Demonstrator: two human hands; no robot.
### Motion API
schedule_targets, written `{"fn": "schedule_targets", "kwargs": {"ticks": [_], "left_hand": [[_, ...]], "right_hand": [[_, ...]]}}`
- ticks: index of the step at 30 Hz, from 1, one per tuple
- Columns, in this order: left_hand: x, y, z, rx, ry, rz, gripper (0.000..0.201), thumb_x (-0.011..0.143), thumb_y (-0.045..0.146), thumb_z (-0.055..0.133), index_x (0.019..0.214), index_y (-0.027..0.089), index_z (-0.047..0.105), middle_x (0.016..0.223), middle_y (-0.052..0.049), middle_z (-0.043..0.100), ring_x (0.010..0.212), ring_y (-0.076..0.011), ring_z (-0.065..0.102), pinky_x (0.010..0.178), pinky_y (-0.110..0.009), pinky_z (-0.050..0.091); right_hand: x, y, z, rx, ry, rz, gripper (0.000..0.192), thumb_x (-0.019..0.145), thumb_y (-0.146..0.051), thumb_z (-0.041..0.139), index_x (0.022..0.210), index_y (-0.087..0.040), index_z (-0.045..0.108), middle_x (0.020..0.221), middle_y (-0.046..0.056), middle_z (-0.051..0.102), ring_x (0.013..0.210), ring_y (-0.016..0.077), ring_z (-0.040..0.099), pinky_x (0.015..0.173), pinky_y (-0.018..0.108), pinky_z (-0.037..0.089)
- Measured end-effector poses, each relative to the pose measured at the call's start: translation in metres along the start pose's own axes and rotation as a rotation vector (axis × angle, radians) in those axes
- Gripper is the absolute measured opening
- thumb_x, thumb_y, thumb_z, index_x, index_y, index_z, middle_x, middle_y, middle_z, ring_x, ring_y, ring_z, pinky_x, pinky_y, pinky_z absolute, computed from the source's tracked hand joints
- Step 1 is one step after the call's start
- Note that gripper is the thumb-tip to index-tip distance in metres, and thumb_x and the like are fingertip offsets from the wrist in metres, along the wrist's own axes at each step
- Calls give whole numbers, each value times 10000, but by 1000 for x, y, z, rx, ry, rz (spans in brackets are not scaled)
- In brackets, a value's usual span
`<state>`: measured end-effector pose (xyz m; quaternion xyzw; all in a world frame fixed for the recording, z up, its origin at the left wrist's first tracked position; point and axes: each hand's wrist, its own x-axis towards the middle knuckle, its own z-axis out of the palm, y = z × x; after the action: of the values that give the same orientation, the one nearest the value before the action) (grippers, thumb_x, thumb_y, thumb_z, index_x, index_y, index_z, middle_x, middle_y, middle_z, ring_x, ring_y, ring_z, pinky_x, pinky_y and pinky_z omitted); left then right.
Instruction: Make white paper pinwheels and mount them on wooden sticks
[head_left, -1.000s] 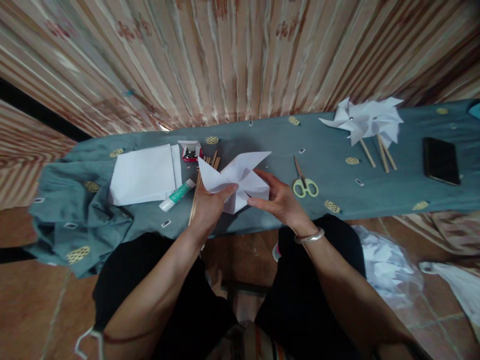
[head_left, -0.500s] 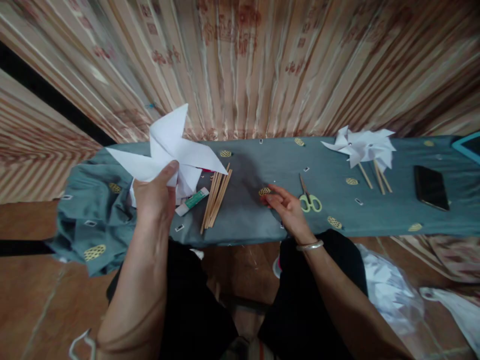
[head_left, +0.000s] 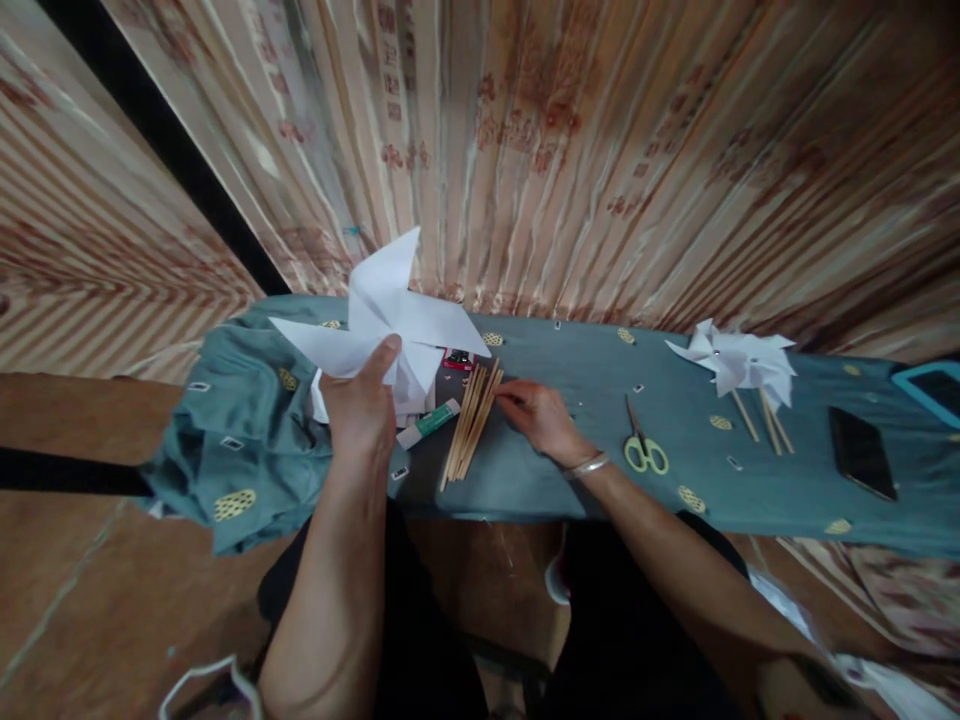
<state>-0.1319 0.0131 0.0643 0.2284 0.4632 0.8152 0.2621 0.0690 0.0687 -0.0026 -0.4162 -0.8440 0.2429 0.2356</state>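
My left hand (head_left: 364,395) pinches a folded white paper pinwheel (head_left: 375,320), the thumb pressed near its middle and the points fanning out. Just right of it lies a bundle of thin wooden sticks (head_left: 466,430). The fingertips of my right hand (head_left: 540,415) are closed at the upper end of the rightmost stick (head_left: 491,395), which still lies along the others. A green and white glue stick (head_left: 429,424) rests left of the bundle. Behind the sticks sits a small red box (head_left: 459,359), partly covered by a paper point.
Scissors with pale green handles (head_left: 645,455) lie right of my right hand. Farther right are finished pinwheels on sticks (head_left: 742,365), a dark phone (head_left: 861,452) and a blue-edged object (head_left: 930,385). A pleated curtain (head_left: 525,150) hangs behind the cloth-covered table (head_left: 585,490).
My right hand has moved left from the bare cloth near the scissors to the wooden sticks, and its fingers have closed. My left hand keeps the pinwheel. The view has shifted.
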Motion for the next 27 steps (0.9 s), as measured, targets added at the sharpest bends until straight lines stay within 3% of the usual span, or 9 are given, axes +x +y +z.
{"fn": "schedule_targets", "kwargs": {"ticks": [2, 9, 16, 27], "left_hand": [[0, 0, -1, -4, 23, -20, 372, 549, 296, 838, 868, 193, 678, 922, -30, 753, 1051, -247, 676, 992, -399, 520], [1, 0, 0, -49, 43, -22, 423, 577, 337, 837, 949, 194, 696, 966, -49, 755, 1024, -250, 685, 981, -414, 525], [0, -1, -1, 39, 34, -21, 525, 626, 454, 814, 1070, 204, 688, 988, -65, 753, 1058, -263, 677, 961, -423, 539], [-1, -5, -1, 31, 12, 19, 546, 633, 463, 805, 1085, 182, 681, 980, -77, 748, 1041, -263, 678, 945, -415, 540]], "right_hand": [[21, -11, 9, -259, -71, -41, 249, 922, -147, 503, 1044, -174, 719, 1024, 75, 756, 949, 196, 691, 854, 307, 515], [63, -34, 40, -434, -167, -158, 246, 961, -152, 460, 1051, -124, 687, 1057, 111, 726, 1032, 225, 628, 934, 323, 453], [73, -45, 46, -595, -244, -226, 286, 940, -82, 405, 973, -64, 689, 975, 205, 694, 982, 284, 594, 866, 379, 449], [75, -46, 47, -575, -259, -267, 269, 912, -45, 429, 951, -49, 695, 977, 214, 698, 986, 301, 589, 896, 414, 450]]}}
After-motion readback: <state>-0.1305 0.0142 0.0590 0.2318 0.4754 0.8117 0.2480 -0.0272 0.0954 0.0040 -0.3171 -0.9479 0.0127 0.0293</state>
